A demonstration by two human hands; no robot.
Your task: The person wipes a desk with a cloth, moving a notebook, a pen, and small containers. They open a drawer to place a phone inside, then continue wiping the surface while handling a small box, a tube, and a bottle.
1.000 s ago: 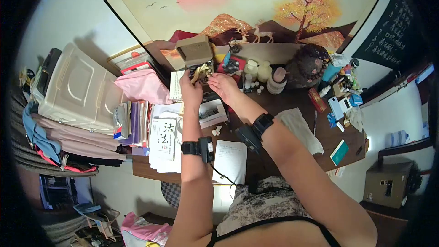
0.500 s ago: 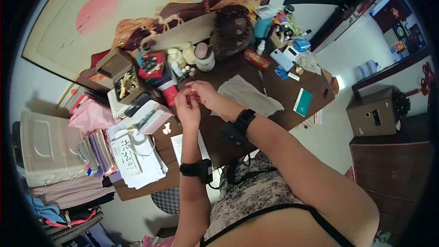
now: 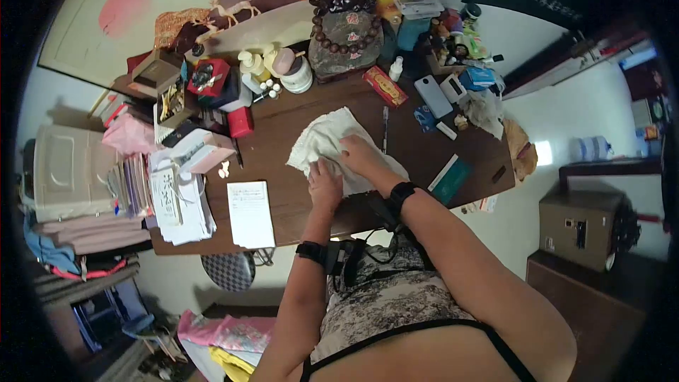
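A whitish cloth (image 3: 327, 127) lies rumpled on the dark wooden table, with folds gathered around both hands. My left hand (image 3: 325, 185) is at the cloth's near left part, its fingers curled onto the fabric. Just right of it and a little farther out, my right hand (image 3: 362, 158) has its fingertips closed on a fold near the cloth's middle. Fabric hides part of the fingertips. A pen (image 3: 385, 127) lies right of the cloth, and a sheet of paper (image 3: 250, 213) lies to the left.
Bottles (image 3: 297, 78), boxes and a carved stone ornament (image 3: 345, 46) line the table's back. Papers and books (image 3: 173, 201) stack at the left. A phone (image 3: 433, 96), a red box (image 3: 385, 86) and a green booklet (image 3: 450, 178) are at the right.
Both hands have come down from above the table's left side, where they were together, to the cloth on the right. The cloth was flatter and is now rumpled. The view has shifted.
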